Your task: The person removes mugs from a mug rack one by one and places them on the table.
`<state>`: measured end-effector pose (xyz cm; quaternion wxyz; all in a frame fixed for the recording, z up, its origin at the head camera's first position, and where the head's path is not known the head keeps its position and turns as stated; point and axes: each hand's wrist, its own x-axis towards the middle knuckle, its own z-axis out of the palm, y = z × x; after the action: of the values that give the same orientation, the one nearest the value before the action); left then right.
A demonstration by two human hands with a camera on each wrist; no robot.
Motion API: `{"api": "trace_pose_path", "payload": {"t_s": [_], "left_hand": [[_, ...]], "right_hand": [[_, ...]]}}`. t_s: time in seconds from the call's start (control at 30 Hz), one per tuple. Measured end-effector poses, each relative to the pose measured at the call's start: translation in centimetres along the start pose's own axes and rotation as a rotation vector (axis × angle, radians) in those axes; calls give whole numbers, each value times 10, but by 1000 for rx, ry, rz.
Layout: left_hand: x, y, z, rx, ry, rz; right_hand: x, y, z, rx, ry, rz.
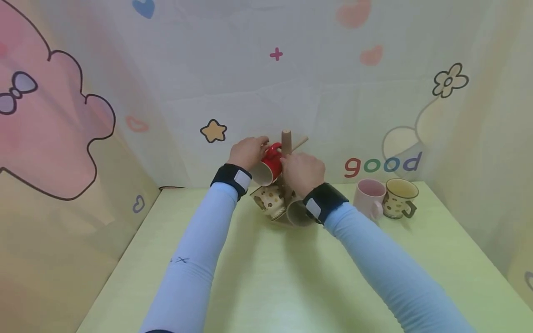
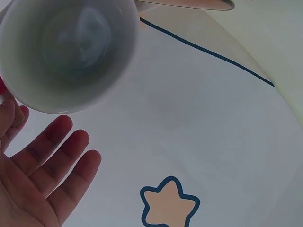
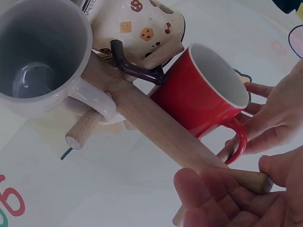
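A red mug (image 1: 273, 163), white inside, tilts beside the wooden mug tree (image 1: 286, 142). My left hand (image 1: 248, 152) pinches it near its handle; in the left wrist view the other fingers (image 2: 71, 161) spread apart below the mug's white interior (image 2: 71, 47). My right hand (image 1: 304, 172) grips the tree's upper part, thumb by the end of a peg (image 3: 253, 180). Lower on the tree hang a cream mug with a cookie pattern (image 3: 147, 28) and dark handle, and a pale grey-white mug (image 3: 42, 56). Whether the red mug's handle is around a peg, I cannot tell.
On the table's right side stand a pink mug (image 1: 368, 196) and another patterned cream mug (image 1: 399, 199) with a dark handle. The pale green table (image 1: 266, 277) ends at a printed cloth backdrop (image 1: 250, 106), with cloth on both sides too.
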<state>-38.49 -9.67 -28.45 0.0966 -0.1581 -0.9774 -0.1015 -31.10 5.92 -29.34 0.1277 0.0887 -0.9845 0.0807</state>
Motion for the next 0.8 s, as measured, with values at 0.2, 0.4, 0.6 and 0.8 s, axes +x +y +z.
{"api": "trace_pose_path", "payload": {"t_s": [0.2, 0.4, 0.6, 0.8], "left_hand": [[-5, -4, 0, 0, 12, -6], [-9, -5, 0, 9, 21, -2], [-14, -7, 2, 9, 18, -12], [-20, -8, 3, 7, 43, -11]], "right_hand": [[2, 5, 0, 26, -41, -10], [1, 10, -1, 16, -42, -73], [2, 16, 1, 161, -17, 6], [4, 20, 1, 185, -14, 34]]}}
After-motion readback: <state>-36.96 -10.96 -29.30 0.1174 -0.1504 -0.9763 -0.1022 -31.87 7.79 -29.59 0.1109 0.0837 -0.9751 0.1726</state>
